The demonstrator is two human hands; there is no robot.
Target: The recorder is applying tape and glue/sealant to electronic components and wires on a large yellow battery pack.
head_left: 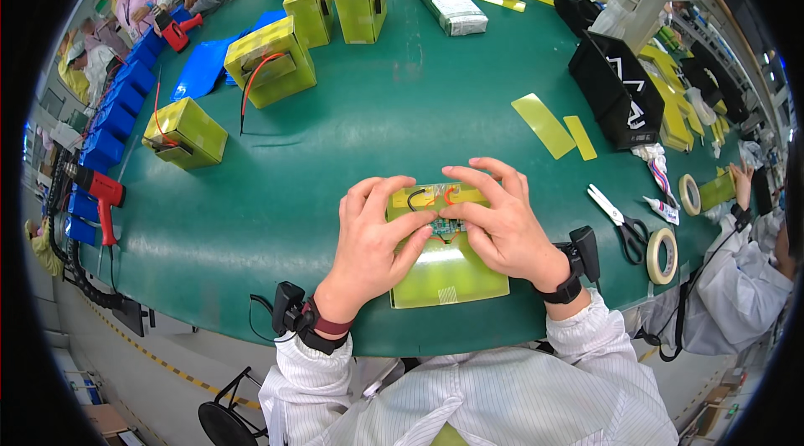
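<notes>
Right in front of me lies a yellow-green wrapped battery pack (452, 280). A small green circuit board (447, 227) sits on its upper face, partly covered by my fingertips. My left hand (368, 232) grips the board's left side with thumb and forefinger. From the other side, my right hand (509, 232) has its forefinger and thumb closed at the board, its other fingers raised over the pack. A short black wire (411, 198) and an orange-red wire (450, 195) loop at the pack's far end. What exactly the fingertips press is hidden.
Wrapped battery packs (272, 62) stand at the far left beside blue sheets (201, 67) and red heat guns (102, 192). To the right lie yellow strips (543, 125), scissors (621, 224), a tape roll (662, 256) and a black bin (615, 94). A co-worker's hand (741, 185) shows at far right.
</notes>
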